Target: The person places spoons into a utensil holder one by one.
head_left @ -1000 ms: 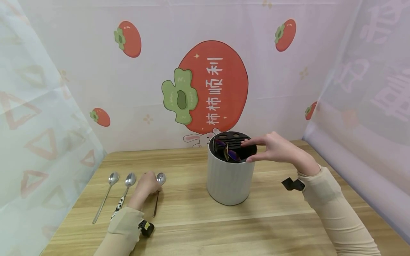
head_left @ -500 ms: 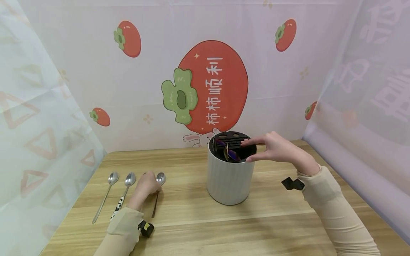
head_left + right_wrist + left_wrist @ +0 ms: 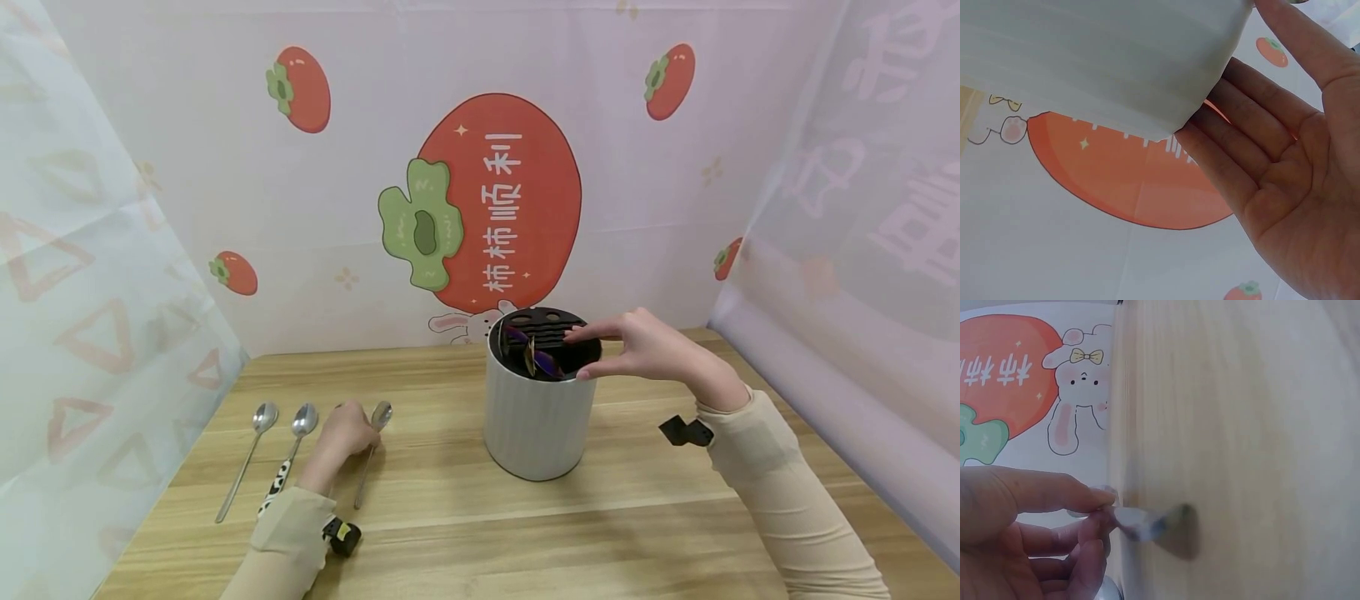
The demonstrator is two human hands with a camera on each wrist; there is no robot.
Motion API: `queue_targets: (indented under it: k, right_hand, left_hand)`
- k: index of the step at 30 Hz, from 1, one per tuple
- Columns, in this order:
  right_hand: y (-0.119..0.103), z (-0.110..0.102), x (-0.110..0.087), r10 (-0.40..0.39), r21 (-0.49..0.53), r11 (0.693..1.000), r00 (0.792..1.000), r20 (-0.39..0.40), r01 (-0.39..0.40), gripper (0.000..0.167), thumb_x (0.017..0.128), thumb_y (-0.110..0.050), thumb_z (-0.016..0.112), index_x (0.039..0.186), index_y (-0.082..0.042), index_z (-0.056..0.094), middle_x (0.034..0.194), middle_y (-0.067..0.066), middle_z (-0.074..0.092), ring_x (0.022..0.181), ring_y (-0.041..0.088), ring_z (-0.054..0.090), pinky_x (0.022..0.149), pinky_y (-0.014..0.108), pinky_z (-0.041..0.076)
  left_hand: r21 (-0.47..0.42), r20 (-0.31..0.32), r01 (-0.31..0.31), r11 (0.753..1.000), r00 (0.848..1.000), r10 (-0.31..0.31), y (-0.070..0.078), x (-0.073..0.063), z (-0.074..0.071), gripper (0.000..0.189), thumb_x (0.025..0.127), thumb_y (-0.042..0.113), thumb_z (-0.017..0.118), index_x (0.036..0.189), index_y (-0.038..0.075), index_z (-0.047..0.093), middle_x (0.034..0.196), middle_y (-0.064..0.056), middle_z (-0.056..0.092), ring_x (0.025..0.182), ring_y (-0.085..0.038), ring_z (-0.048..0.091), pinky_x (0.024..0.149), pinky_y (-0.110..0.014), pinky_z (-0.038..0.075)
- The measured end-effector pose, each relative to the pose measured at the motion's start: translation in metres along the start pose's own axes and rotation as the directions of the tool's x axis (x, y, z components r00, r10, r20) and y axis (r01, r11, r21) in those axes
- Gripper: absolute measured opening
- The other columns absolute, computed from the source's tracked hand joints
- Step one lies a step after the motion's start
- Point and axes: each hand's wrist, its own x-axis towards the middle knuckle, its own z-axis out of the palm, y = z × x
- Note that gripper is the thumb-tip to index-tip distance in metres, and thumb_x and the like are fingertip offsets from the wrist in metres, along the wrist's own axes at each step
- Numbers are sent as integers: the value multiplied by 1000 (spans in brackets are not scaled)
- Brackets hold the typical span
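Note:
In the head view my left hand (image 3: 347, 433) pinches a metal spoon (image 3: 363, 479) between thumb and fingertips, part of its handle hidden behind the hand. The spoon's bowl (image 3: 1179, 530) points away from the fingers in the left wrist view and looks blurred. At the right of a white ribbed utensil holder (image 3: 536, 429), my right hand (image 3: 645, 350) touches the rim, its fingers fairly straight and its thumb apart from them. A black slotted insert (image 3: 558, 335) fills the holder's top. Dark pieces with a purple sheen (image 3: 547, 364) stick up from it.
Left of my left hand lie two more spoons on the wooden table (image 3: 450, 533): a plain one (image 3: 251, 454) and one with a black-and-white patterned handle (image 3: 276, 483). A printed cloth (image 3: 360, 167) rises behind the table and along both sides.
The pinched spoon has turned a little, its bowl now tilted on edge and shifted slightly right. The right hand and the holder have stayed put.

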Motion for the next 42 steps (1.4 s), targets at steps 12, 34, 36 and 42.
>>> queue_targets:
  k: [12,34,36,42]
  right_hand:
    - [1,0,-1,4,6,1000,1000,4,-4,50,77,-44,75,118,-17,68,116,0,69,55,0,27,60,23,37]
    - [1,0,0,-4,16,1000,1000,-1,4,50,77,-45,75,118,-18,68,116,-1,69,52,0,19,58,23,36]
    - [1,0,0,-4,17,1000,1000,0,4,50,77,-45,75,118,-18,68,116,-1,69,52,0,20,58,23,36]
    - [1,-1,0,-3,19,1000,1000,4,3,50,76,-45,75,118,-18,68,116,0,69,51,-1,19,53,22,34]
  left_hand:
    - [-26,-38,-23,999,999,22,2,0,-2,40,76,9,68,47,15,41,43,7,37,41,-6,32,40,-18,28]
    - [-32,-163,-124,992,980,118,30,-11,-18,16,81,8,67,67,4,64,63,-4,59,59,-16,50,51,-26,38]
    - [-20,-179,-132,991,976,126,32,-11,-19,16,82,9,67,67,4,64,64,-4,61,59,-17,50,51,-26,38]
    - [-35,-220,-152,988,965,141,39,-13,-24,11,82,11,68,74,4,70,71,-7,68,63,-18,57,53,-27,42]
